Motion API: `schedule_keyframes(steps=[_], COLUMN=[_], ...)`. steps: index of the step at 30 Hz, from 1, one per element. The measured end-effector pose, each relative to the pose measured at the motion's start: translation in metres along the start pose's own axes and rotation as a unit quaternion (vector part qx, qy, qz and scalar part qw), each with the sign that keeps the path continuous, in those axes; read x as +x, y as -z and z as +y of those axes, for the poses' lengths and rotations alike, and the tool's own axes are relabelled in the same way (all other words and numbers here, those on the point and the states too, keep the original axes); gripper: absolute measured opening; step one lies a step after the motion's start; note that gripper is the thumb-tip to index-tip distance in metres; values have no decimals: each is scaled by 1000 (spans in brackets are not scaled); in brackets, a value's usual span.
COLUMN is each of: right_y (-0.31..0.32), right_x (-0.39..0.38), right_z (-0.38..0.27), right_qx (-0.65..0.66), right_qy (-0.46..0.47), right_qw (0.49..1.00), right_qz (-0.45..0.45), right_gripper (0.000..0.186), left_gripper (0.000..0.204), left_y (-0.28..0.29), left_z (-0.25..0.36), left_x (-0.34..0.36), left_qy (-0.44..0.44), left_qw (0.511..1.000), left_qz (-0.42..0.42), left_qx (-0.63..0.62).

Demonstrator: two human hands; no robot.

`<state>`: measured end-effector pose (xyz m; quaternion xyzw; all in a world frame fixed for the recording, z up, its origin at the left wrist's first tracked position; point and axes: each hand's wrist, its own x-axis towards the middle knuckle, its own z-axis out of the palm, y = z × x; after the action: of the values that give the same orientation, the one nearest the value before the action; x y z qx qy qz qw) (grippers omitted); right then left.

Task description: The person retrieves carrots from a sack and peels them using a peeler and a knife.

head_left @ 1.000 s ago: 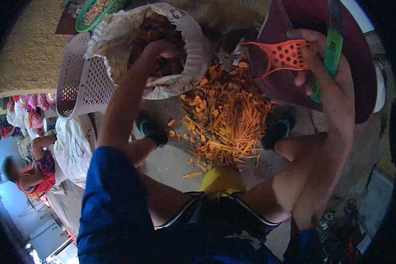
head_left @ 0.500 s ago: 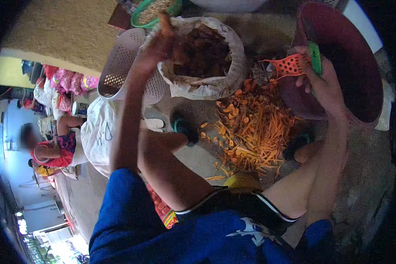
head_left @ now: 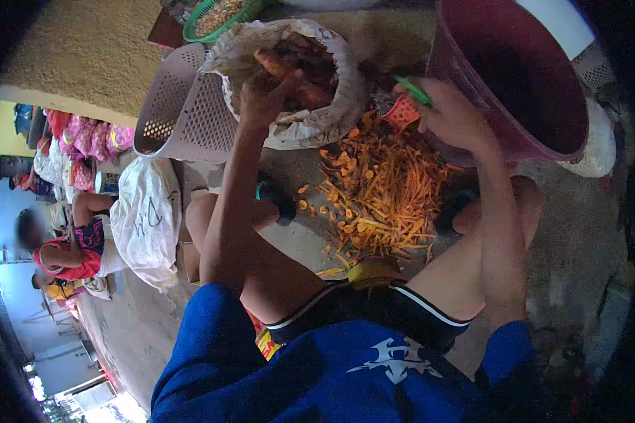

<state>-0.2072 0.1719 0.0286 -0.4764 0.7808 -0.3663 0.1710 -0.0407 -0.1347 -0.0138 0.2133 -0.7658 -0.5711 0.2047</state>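
My left hand [head_left: 261,101] is over the mouth of a white woven sack [head_left: 317,130], its fingers closed round a brown, unpeeled root that looks like a carrot [head_left: 278,63]. More dark brown roots [head_left: 317,95] fill the sack. My right hand [head_left: 455,116] grips a green-handled knife [head_left: 415,92] together with an orange peeler [head_left: 401,114] that has a perforated body. The knife's blade is dark and hard to make out. Below the peeler, orange peelings and cut ends [head_left: 384,190] lie heaped on the floor between my feet.
A large maroon tub [head_left: 466,99] stands tilted at the right. Left of the sack is a pale perforated basket [head_left: 204,109], with a green basket [head_left: 226,17] of small pale pieces behind it. A tied white sack [head_left: 144,218] and a seated person [head_left: 70,247] are farther left.
My left hand has come down and inward over the sack with the carrot. My right hand has moved left and slightly down, from the tub's front toward the peelings. The view has shifted.
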Motion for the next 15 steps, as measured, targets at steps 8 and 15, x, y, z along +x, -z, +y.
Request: schedule_keyframes(steps=[8,15], right_y=[-30,-31], right_x=[-3,9], right_z=[-1,6], right_qx=[-140,-122], right_qy=[-4,-50], right_qw=[984,991], right_qz=[-109,-27], right_gripper=[37,36], left_gripper=[53,42], left_y=[-29,-34], left_z=[13,14], left_x=[0,-18], left_qy=[87,181], left_qw=[970,901], left_qz=[132,-1], left_qx=[-183,-394])
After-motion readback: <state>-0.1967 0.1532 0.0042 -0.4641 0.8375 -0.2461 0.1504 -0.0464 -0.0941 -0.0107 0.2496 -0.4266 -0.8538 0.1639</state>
